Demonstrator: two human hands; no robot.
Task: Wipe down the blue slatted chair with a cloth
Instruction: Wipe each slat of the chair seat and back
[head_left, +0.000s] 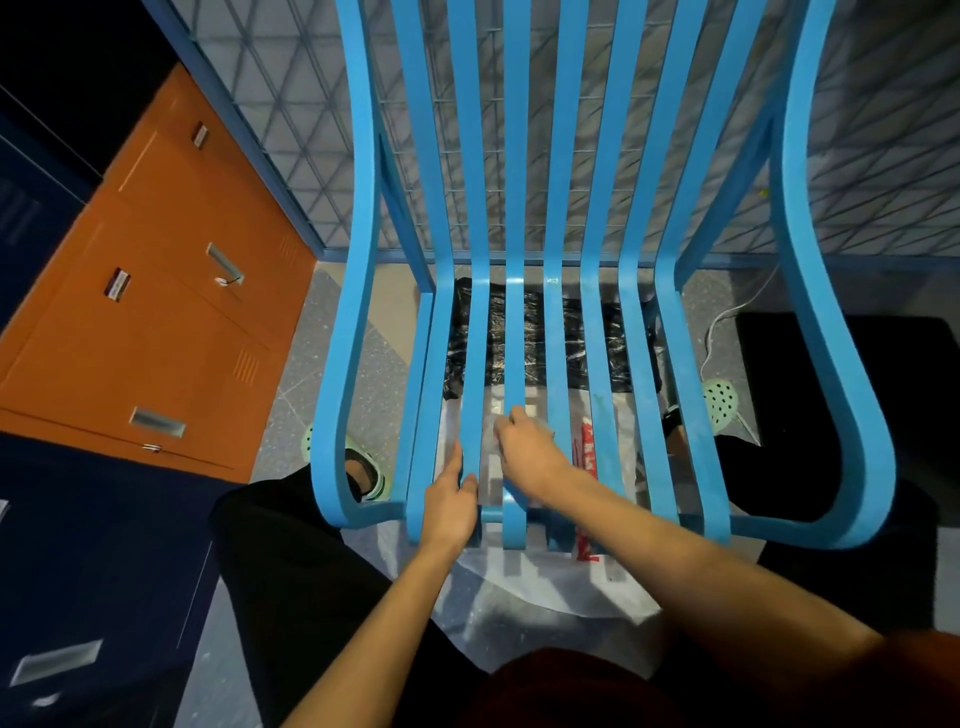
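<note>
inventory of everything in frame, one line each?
blue slatted chair: one, bright blue, centre
orange lockers: one bank, orange, left
dark lockers: one bank, navy, lower left
mesh panel: one, grey, behind the chair
black plastic bag: one, black, floor under the seat's rear
white plastic bag: one, white with red print, floor under the seat's front
cable: one, white, floor at right
black mat: one, black, floor at right
cloth: none clearly visible
clogs: two, mint green, on the feet beside the chair
left hand: grips a seat slat near the front edge
right hand: on the middle seat slats, fingers bent
</note>
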